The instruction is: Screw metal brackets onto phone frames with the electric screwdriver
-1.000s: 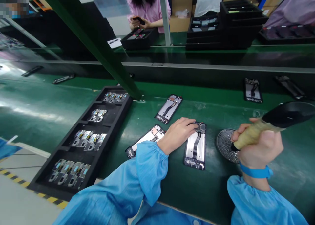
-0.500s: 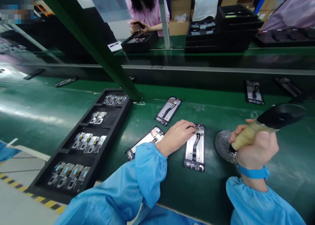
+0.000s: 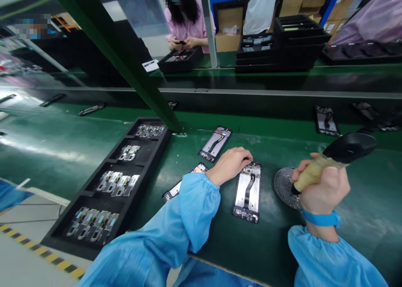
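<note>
An opened phone (image 3: 248, 192) lies on the green bench, its metal back plate and black ribbon cable facing up. At its top left corner, the bent fingers of my left hand (image 3: 230, 163) close on the edge; the fingertips are partly hidden. My right hand (image 3: 328, 190) is wrapped round an electric screwdriver (image 3: 351, 148) with a black body and a yellowish taped grip. The tool tilts with its lower end over a round, dimpled metal screw dish (image 3: 284, 186); its tip is hidden. Left of my left hand lie two more opened phones (image 3: 216, 143), one partly covered by my sleeve.
A black compartment tray (image 3: 143, 163) holding several circuit boards stands at the left. A green post (image 3: 138, 79) slants down behind it. More phones (image 3: 326, 120) lie along the back strip. Across the divider, a person (image 3: 188, 31) handles something dark near stacked black trays (image 3: 279, 54).
My left fingers have shifted from over the phone's upper part to its top left edge. The screwdriver stays by the dish. The whole view has shifted slightly.
</note>
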Tool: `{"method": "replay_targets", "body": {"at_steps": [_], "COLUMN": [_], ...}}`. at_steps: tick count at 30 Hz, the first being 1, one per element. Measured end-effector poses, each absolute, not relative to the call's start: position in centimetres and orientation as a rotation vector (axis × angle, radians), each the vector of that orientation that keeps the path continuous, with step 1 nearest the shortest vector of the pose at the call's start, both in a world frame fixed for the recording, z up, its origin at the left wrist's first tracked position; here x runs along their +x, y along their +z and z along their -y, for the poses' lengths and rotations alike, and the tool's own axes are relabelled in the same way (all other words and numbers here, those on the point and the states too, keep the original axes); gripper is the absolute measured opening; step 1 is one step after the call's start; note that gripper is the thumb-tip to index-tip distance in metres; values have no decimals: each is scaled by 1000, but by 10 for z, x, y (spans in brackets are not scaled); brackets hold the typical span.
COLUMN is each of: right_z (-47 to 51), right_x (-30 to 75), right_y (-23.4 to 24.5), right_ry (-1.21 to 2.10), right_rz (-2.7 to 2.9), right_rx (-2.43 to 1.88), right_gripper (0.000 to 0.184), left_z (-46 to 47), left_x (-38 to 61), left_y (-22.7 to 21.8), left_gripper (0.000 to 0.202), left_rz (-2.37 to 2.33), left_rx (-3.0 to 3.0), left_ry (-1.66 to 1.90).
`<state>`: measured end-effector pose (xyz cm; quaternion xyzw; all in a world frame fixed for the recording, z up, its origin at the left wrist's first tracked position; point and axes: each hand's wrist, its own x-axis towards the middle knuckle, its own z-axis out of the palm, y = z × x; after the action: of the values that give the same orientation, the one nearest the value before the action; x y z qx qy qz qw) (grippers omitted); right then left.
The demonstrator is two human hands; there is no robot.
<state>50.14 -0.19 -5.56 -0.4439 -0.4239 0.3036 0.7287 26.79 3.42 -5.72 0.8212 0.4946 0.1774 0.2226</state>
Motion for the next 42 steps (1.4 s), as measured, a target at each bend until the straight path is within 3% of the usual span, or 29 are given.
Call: {"method": "replay_targets", "body": {"at_steps": [28,37,42], "right_z": [1,2,2], "right_x": [501,499,500], "right_y": [-57,-52,-53], "right_ry": [674,681,676], "right_rz": [922,920,926], "right_rx": [-963,-975,-963], "right_gripper": [37,37,36], "left_z": [-32,-44,-43], "left_x": [274,278,280], "left_y": [-64,-55,-54], "left_gripper": [13,9,18], "left_rz": [-1386,-1383,-1340], "left_rx": [2127,2197,2408], "left_ry": [414,265,197]}}
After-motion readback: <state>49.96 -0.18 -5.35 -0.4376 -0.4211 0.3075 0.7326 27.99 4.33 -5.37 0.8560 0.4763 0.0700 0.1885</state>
